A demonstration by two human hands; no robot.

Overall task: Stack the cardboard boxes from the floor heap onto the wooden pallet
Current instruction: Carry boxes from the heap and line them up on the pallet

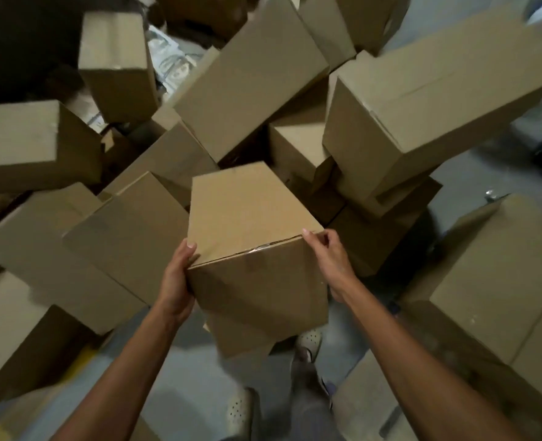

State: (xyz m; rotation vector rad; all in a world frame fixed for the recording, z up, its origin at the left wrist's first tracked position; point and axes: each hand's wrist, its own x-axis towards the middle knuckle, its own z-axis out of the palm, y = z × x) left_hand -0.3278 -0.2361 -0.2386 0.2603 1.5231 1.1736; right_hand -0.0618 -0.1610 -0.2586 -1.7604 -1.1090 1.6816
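A plain brown cardboard box (250, 230) sits between my hands in the middle of the view, its long top face running away from me. My left hand (177, 281) grips its near left corner, thumb on the top edge and fingers down the side. My right hand (330, 259) holds the near right corner, fingertips curled over the top edge. Around it lies a heap of several similar boxes (250, 74), tilted at all angles. No wooden pallet shows in this view.
Large boxes crowd the left (31, 144) and right (428, 100) sides. More boxes stand at the lower right (498, 281). Grey floor (196, 389) shows near my feet, with my white perforated shoes (309, 340) beneath the held box. A yellow floor line (82, 364) runs at lower left.
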